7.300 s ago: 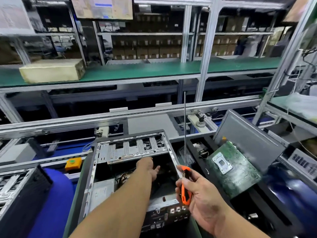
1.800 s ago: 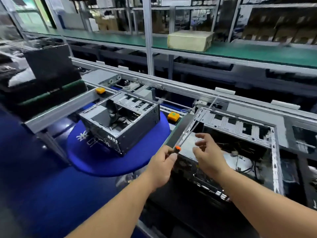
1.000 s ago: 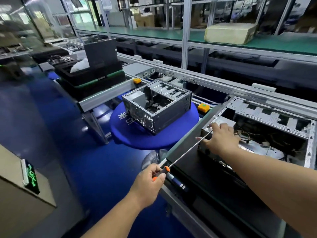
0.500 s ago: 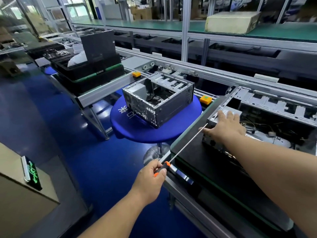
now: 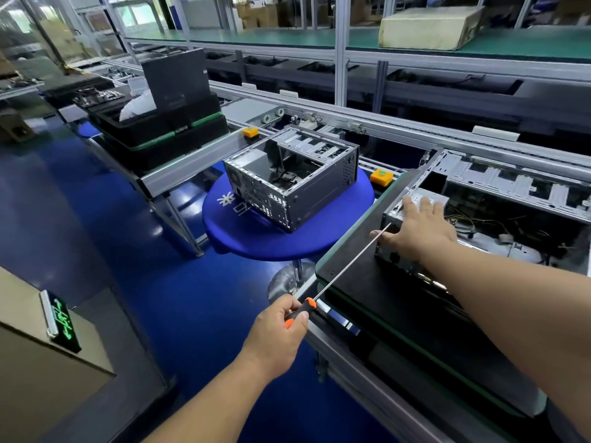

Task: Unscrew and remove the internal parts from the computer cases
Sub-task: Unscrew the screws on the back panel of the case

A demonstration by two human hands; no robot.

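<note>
An open grey computer case [image 5: 499, 177] lies on the black workbench [image 5: 415, 318] at the right, wires and a power supply showing inside. My right hand [image 5: 419, 230] rests flat with straight fingers on the case's near left corner. My left hand [image 5: 276, 334] grips the orange and black handle of a long thin screwdriver [image 5: 348, 262]. Its shaft runs up and right, and the tip meets the case's rear face just beside my right thumb.
A second open case [image 5: 291, 179] sits on a round blue stool [image 5: 287, 238] to the left. Black trays [image 5: 166, 123] are stacked on a side bench. A conveyor rail [image 5: 383, 126] runs behind, with orange buttons [image 5: 380, 176] and a cardboard box [image 5: 428, 27] on the green shelf.
My left hand with the screwdriver has stayed low at the bench edge while the tip settled against the case's rear. The right hand keeps pressing on the same corner; the view drifted slightly.
</note>
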